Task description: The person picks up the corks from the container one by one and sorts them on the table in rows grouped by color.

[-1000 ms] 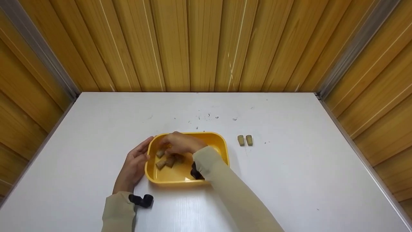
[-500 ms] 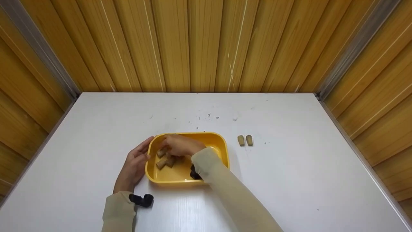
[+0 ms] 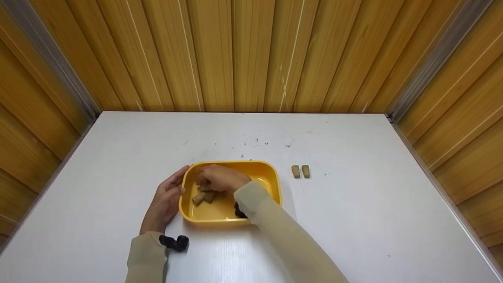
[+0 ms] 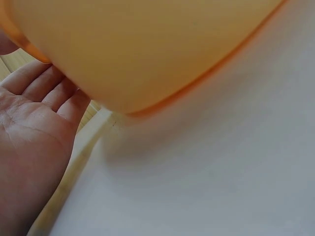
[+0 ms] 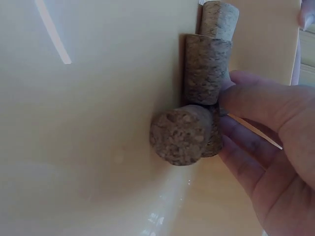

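Note:
Several tapered corks lie in a yellow plastic tray (image 3: 218, 212). My right hand (image 3: 222, 179) reaches into its left part, with thumb and fingers pinching a cork (image 5: 214, 135) that is partly hidden. Closer to the right wrist camera, another cork (image 5: 178, 138) shows its round end, and a darker cork (image 5: 206, 71) lies beside the thumb. Outside the tray's left wall, my left hand (image 3: 167, 200) rests with extended fingers against it, thumb at the rim. The left wrist view shows the open palm (image 4: 34, 128) beside the tray's outer wall (image 4: 142, 54).
Two corks (image 3: 300, 171) stand side by side on the white table (image 3: 353, 220), to the right of the tray. Small dark specks are scattered behind it. Wood-patterned panels (image 3: 251, 55) enclose the table at the back and sides.
My right hand has shifted slightly down and toward the corks at the tray's left, now covering one that showed earlier. The left hand stays at the tray's side.

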Action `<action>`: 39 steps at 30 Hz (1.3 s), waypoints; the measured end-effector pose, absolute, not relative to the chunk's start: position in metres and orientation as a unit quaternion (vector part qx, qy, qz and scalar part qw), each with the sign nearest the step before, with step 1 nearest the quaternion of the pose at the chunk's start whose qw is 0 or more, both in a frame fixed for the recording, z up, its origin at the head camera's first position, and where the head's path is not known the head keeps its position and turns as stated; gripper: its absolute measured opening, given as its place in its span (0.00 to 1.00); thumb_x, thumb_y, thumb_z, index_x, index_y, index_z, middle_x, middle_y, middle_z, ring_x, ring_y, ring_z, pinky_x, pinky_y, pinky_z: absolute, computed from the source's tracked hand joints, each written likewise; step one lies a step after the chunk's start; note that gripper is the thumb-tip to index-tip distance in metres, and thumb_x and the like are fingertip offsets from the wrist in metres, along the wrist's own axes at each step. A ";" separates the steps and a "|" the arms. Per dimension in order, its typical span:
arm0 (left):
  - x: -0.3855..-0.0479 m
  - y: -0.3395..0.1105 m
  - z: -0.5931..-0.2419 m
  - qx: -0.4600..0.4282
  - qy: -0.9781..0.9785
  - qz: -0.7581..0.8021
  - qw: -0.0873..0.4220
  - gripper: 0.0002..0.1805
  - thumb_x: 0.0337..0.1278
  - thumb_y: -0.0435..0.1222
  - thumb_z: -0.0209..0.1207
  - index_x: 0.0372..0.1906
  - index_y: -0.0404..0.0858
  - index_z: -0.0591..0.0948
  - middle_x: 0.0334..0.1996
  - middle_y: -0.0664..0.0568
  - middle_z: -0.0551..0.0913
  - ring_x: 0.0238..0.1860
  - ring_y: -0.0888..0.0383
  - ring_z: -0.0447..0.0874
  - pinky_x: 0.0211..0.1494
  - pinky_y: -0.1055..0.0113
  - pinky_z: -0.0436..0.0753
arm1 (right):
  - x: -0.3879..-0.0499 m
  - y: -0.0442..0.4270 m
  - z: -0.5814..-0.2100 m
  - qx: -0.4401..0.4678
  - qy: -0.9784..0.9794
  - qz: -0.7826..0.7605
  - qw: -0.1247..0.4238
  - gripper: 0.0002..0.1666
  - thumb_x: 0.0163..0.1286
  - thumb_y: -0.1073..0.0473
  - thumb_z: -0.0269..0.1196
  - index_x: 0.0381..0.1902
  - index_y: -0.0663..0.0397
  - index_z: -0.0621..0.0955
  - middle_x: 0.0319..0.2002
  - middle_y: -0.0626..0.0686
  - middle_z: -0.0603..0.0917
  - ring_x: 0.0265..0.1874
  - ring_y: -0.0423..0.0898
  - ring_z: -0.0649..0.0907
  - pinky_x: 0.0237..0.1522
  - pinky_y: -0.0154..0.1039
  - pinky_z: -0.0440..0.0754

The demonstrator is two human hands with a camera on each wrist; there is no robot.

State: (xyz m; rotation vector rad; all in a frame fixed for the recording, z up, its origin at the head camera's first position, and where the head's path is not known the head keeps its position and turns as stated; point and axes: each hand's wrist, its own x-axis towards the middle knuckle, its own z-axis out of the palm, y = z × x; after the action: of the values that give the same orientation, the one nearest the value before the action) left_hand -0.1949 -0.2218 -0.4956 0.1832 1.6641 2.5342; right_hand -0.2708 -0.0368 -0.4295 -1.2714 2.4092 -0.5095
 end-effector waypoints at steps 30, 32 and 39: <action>-0.194 -0.222 -0.494 0.056 0.548 0.833 0.042 0.35 0.56 0.21 0.44 0.73 0.31 0.57 0.73 0.44 0.60 0.67 0.64 0.68 0.68 0.71 0.70 | -0.278 -0.022 -0.423 -0.477 0.839 -0.194 0.177 0.12 0.68 0.54 0.60 0.42 0.54 0.85 0.36 0.48 0.84 0.30 0.41 0.77 0.31 0.24 0.76; -0.194 -0.222 -0.494 0.053 0.549 0.833 0.041 0.35 0.56 0.21 0.44 0.72 0.31 0.58 0.72 0.45 0.62 0.67 0.64 0.69 0.68 0.71 0.70 | -0.278 -0.017 -0.419 -0.474 0.835 -0.210 0.186 0.13 0.68 0.54 0.60 0.44 0.54 0.84 0.37 0.48 0.85 0.30 0.43 0.79 0.31 0.24 0.77; -0.195 -0.220 -0.495 0.039 0.550 0.833 0.044 0.36 0.55 0.20 0.43 0.73 0.33 0.58 0.69 0.52 0.67 0.67 0.64 0.69 0.69 0.70 0.68 | -0.280 0.004 -0.404 -0.471 0.830 -0.237 0.181 0.15 0.66 0.55 0.61 0.47 0.56 0.84 0.41 0.50 0.86 0.37 0.44 0.82 0.42 0.29 0.82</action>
State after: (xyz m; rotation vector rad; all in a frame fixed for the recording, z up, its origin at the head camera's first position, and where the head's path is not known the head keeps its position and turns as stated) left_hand -0.1949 -0.2203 -0.4946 0.1185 1.6819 2.5466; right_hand -0.2802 0.0044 -0.4040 -1.3292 2.3458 -0.6706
